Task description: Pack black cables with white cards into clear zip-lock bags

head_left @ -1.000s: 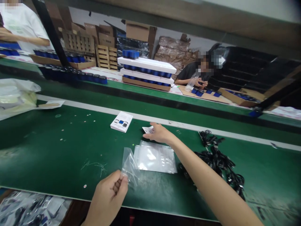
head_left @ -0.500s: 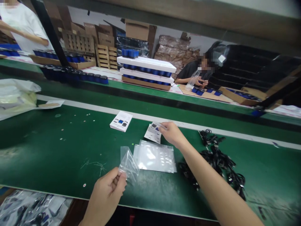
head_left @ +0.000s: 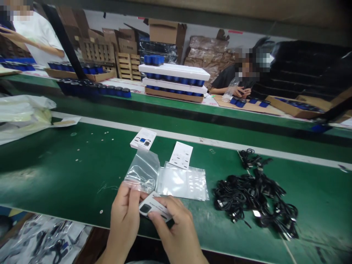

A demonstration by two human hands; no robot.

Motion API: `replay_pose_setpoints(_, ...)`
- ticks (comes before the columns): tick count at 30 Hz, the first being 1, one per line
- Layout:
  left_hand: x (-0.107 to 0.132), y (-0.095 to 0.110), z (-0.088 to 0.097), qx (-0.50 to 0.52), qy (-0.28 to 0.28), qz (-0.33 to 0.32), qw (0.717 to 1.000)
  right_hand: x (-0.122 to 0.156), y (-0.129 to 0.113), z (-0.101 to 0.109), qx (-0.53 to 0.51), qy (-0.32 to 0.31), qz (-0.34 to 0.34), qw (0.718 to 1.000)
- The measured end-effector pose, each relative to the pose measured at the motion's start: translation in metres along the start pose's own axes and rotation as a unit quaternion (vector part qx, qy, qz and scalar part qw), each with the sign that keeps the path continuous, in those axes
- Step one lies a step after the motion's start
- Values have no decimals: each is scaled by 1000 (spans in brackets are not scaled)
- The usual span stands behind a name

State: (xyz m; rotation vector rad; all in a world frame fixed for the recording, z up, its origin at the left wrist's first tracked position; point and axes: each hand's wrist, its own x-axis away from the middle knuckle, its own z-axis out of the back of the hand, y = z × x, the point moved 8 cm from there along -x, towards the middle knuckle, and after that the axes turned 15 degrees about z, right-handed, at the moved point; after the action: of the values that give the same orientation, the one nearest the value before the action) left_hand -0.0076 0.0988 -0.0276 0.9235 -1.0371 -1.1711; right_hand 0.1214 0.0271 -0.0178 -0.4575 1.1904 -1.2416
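Observation:
My left hand (head_left: 123, 220) pinches the lower edge of a clear plastic bag (head_left: 142, 169) held up over the green table (head_left: 68, 172). My right hand (head_left: 176, 229) sits beside it, fingers closed on a small white card (head_left: 151, 207) with a dark picture, its end at the bag's mouth. Just beyond lies a flat stack of clear bags (head_left: 183, 181). A white sheet of cards (head_left: 180, 155) and a small white booklet (head_left: 143, 139) lie farther out.
A heap of black cables (head_left: 254, 194) lies to the right. Filled bags (head_left: 41, 242) sit below the near edge at left. White plastic bags (head_left: 22, 113) lie far left. Across the line, people work beside stacked trays of blue parts (head_left: 174, 80).
My right hand left the far sheet of cards and came back to my left hand carrying one card. The left hand raised the clear bag.

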Motion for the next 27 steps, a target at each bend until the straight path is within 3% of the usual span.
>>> replay_pose_setpoints(4,4,7,9,-30,90,-37,995,9,2,4,21,115,-27,993)
replay_pose_setpoints(7,7,13,12,-45,134,-56,988,20,15,6,-28,171,-120,978)
replay_pose_setpoints(11,12,18,13,-54,156,-68,984,30,33,-28,-267,68,-253,927)
replay_pose_setpoints(13,13,19,13,-56,151,-73,984,33,35,-36,-314,35,-279,907)
replay_pose_setpoints(14,12,19,13,-58,144,-77,985,35,36,-34,-304,32,-280,910)
replay_pose_setpoints(16,11,21,13,-64,127,-88,986,33,36,-21,-221,39,-238,945)
replay_pose_setpoints(19,10,24,13,-80,107,-102,986,25,13,8,-21,61,-48,997)
replay_pose_setpoints(21,12,25,12,-92,93,-111,985,25,-11,21,79,89,102,988)
replay_pose_setpoints(23,16,25,8,-100,78,-117,985,30,-27,26,139,107,198,964)
replay_pose_setpoints(27,27,24,-5,-132,16,-154,979,34,-37,24,228,98,256,934)
